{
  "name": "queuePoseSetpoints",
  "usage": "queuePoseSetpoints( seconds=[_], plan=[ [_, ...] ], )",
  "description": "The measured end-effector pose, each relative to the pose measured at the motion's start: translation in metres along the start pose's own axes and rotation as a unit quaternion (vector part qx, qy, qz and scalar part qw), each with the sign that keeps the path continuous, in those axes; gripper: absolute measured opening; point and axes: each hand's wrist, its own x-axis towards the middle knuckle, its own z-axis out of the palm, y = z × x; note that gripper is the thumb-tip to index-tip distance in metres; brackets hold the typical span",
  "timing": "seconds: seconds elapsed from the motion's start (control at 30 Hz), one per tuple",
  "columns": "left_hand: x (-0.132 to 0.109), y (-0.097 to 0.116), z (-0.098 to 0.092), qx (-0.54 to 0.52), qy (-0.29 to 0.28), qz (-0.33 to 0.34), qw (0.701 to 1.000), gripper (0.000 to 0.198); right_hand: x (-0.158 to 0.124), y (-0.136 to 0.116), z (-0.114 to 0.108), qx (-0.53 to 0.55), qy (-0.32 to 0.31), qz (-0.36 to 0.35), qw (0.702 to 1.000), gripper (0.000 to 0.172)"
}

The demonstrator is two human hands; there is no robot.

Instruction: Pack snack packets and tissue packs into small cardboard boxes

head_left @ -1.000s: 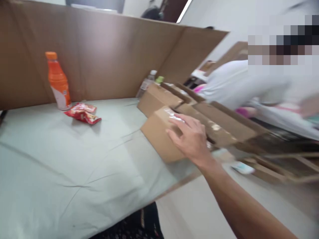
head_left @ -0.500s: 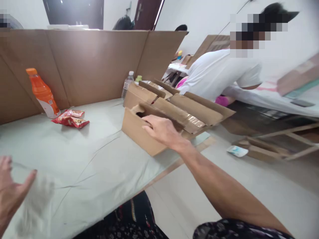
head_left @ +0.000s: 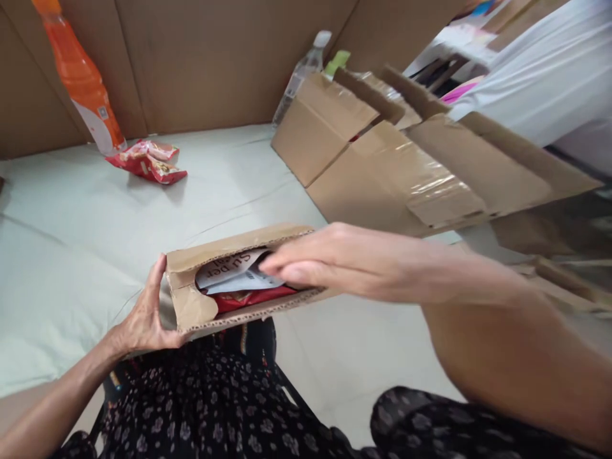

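Note:
A small cardboard box [head_left: 239, 248] with an open top is tilted toward me at the table's front edge. My left hand [head_left: 148, 319] grips its left end, with the thumb and fingers on opposite sides. Inside lie a white packet [head_left: 229, 271] with dark printed letters and a red packet [head_left: 248, 298]. My right hand [head_left: 325, 258], slightly blurred, reaches over the box's right end. Its fingers are stretched out, with the tips at the white packet; whether they touch it I cannot tell.
Several larger cardboard boxes [head_left: 373, 178] with raised flaps stand at the right. Behind them are a clear bottle [head_left: 301, 76] and a green cap [head_left: 338, 62]. An orange bottle [head_left: 81, 70] and a red snack packet [head_left: 148, 161] are at the left, before a cardboard screen [head_left: 215, 64].
The small box has come away from the other boxes toward me. My left hand has moved in from the left and taken hold of it. My right hand is now over its opening. The view tilts down.

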Motion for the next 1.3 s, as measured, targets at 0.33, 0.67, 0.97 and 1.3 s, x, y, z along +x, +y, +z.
queuePoseSetpoints(
  seconds=[0.33,0.67,0.97,1.3],
  plan=[
    [-0.001,-0.002,0.010,-0.018,0.027,0.026,0.999,0.143,0.053,-0.019,0.037,-0.294,-0.158,-0.018,0.943,0.036],
    [0.007,0.011,0.013,-0.006,0.041,0.060,0.997,0.135,0.064,-0.021,0.050,-0.351,-0.222,-0.107,0.903,0.015],
    [0.011,0.005,0.015,0.005,0.057,0.083,0.995,0.131,0.067,-0.005,0.061,-0.299,-0.231,-0.061,0.924,0.021],
    [0.016,0.016,0.010,-0.019,0.049,0.086,0.995,0.129,0.057,-0.005,0.041,-0.288,-0.143,-0.027,0.947,0.024]
  ],
)
